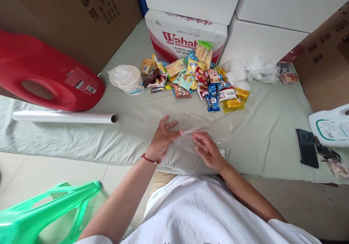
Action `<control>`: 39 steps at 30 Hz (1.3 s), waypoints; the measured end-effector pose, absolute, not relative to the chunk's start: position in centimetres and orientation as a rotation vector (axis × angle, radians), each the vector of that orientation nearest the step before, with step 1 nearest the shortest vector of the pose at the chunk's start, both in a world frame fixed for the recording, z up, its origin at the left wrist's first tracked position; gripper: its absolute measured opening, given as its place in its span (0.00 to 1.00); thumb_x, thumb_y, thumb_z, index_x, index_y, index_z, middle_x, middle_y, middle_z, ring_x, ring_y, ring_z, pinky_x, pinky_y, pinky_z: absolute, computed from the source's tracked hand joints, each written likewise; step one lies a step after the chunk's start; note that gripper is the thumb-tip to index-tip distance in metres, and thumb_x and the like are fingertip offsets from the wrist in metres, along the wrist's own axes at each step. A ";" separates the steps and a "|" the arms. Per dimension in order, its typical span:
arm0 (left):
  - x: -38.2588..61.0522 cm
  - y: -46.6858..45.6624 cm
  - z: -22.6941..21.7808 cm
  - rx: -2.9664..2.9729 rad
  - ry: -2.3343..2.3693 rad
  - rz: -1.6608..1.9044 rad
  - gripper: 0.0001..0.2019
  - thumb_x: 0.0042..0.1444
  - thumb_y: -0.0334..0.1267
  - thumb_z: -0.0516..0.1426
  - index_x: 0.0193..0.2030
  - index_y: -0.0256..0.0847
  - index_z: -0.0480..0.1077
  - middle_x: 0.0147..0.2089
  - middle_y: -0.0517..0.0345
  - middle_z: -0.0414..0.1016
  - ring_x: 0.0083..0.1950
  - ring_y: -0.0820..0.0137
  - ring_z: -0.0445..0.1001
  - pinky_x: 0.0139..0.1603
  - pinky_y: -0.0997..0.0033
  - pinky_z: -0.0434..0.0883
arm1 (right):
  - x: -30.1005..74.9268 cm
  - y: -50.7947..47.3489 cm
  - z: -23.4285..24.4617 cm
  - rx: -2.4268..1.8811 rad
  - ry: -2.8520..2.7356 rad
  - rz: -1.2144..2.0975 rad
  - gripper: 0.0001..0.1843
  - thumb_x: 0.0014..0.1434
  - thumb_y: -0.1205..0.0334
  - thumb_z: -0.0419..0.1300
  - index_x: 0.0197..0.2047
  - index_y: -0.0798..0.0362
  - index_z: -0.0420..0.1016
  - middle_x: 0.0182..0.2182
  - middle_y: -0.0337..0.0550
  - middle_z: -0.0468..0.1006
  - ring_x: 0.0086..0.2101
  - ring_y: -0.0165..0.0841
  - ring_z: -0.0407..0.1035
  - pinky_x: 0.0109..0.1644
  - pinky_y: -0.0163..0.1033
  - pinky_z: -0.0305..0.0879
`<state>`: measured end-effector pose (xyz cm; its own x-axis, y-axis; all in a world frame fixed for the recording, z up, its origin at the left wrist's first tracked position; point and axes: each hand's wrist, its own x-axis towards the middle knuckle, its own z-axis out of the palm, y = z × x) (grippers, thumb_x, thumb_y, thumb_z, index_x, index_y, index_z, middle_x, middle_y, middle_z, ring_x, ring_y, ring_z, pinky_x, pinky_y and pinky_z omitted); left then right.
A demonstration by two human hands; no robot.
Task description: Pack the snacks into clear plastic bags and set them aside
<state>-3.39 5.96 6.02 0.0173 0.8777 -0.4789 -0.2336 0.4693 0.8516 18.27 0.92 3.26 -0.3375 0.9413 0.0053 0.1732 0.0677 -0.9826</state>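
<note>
A thin clear plastic bag (188, 142) lies between my two hands over the near edge of the cloth-covered surface. On its left side, my left hand (164, 138) pinches the film at the thumb tip, while other fingers stick out apart. My right hand (208, 150) has curled fingers closed on the bag's upper right part. Beyond the hands sits a pile of small wrapped snacks (185, 80) in several colours. A white paper tub (131, 88) with crumpled clear plastic in it stands left of the pile.
At left are a red jug (54, 73), a white roll (65, 117) and a green plastic stool (51, 207). A Wahaha carton (160, 37) stands behind the snacks. Knotted clear bags (256, 69), a phone (307, 147), keys (325, 149) and a white bottle (334, 126) lie right.
</note>
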 end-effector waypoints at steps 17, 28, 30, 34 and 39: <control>2.1 6.9 5.4 0.887 1.190 0.760 0.36 0.53 0.57 0.65 0.64 0.40 0.68 0.44 0.52 0.79 0.28 0.74 0.66 0.28 0.72 0.61 | 20.1 3.1 1.9 -1.020 -0.834 1.676 0.36 0.56 0.55 0.70 0.66 0.28 0.67 0.74 0.35 0.53 0.61 0.39 0.69 0.66 0.59 0.67; 1.1 5.9 5.0 1.237 1.231 1.026 0.09 0.51 0.45 0.65 0.33 0.43 0.77 0.41 0.54 0.74 0.44 0.65 0.73 0.46 0.65 0.72 | 20.0 3.1 2.3 -1.005 -0.821 1.718 0.40 0.55 0.52 0.71 0.68 0.29 0.64 0.76 0.36 0.48 0.53 0.37 0.74 0.59 0.60 0.74; -0.1 5.0 5.3 1.014 1.244 1.116 0.13 0.50 0.48 0.65 0.35 0.42 0.72 0.41 0.55 0.75 0.44 0.65 0.76 0.45 0.65 0.74 | 19.8 3.2 2.4 -1.042 -0.811 1.723 0.38 0.55 0.51 0.70 0.67 0.29 0.65 0.76 0.37 0.47 0.52 0.37 0.75 0.58 0.57 0.75; -2.6 1.7 5.8 0.625 1.511 1.131 0.21 0.47 0.53 0.67 0.38 0.42 0.67 0.32 0.65 0.71 0.29 0.71 0.76 0.31 0.70 0.74 | 18.8 3.2 2.6 -1.226 -0.916 1.698 0.38 0.59 0.51 0.65 0.71 0.34 0.60 0.72 0.46 0.55 0.42 0.33 0.77 0.48 0.51 0.80; -5.0 -4.5 5.7 0.483 1.604 0.864 0.27 0.43 0.62 0.67 0.34 0.41 0.66 0.28 0.62 0.72 0.24 0.72 0.74 0.26 0.73 0.70 | 17.1 2.8 3.1 -1.589 -1.590 1.252 0.32 0.66 0.57 0.55 0.73 0.45 0.61 0.60 0.56 0.68 0.30 0.32 0.73 0.42 0.52 0.79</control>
